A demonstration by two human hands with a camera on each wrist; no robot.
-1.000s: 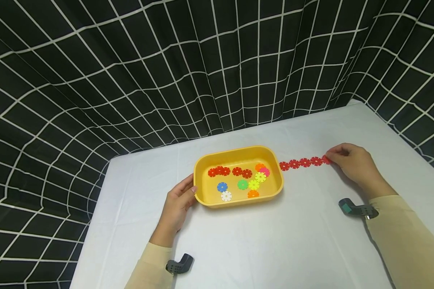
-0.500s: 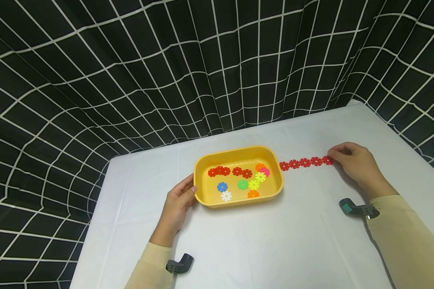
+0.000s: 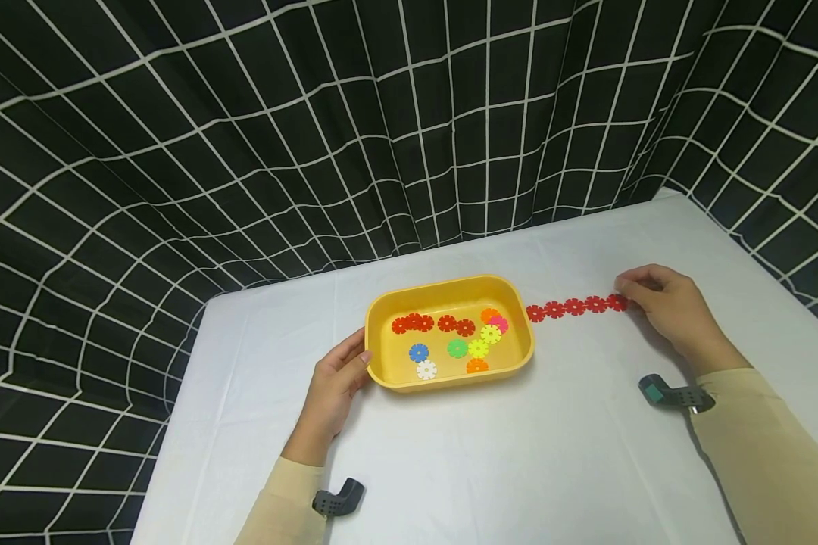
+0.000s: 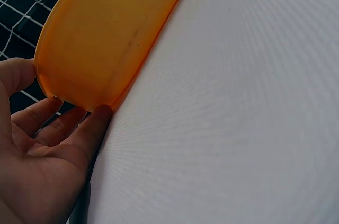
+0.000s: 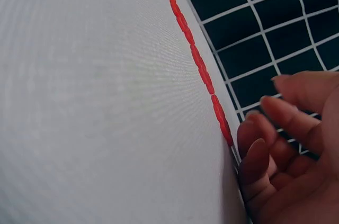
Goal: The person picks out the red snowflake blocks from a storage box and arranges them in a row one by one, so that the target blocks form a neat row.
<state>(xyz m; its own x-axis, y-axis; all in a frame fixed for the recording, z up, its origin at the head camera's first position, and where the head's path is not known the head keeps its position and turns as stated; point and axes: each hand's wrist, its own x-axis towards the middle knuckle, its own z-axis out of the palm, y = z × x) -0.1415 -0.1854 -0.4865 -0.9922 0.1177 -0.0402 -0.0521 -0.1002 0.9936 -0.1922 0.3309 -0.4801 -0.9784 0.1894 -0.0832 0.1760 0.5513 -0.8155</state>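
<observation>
In the head view my left hand (image 3: 334,382) grips the left end of a yellow plastic tub (image 3: 450,382), thumb at the rim and fingers against the outer wall. The left wrist view shows the fingertips touching the orange-looking wall of this tub (image 4: 100,38). To the tub's right, a row of several red interlocking snowflake discs (image 3: 575,306) lies flat on the white cloth. My right hand (image 3: 664,306) is at the row's right end, its fingertips just above the last disc (image 3: 616,303). The right wrist view shows loosely bent fingers beside the red row (image 5: 198,65), with nothing held.
Inside the tub lie several red discs (image 3: 447,323), a blue disc (image 3: 419,353), a white disc (image 3: 426,369), a green disc (image 3: 457,348), and yellow, orange and pink ones. A black curtain with a white grid (image 3: 423,151) hangs behind the cloth-covered table (image 3: 491,454).
My right fingers have come off the last red disc and drawn slightly up and back, uncovering most of it. The left hand and the tub have stayed in place.
</observation>
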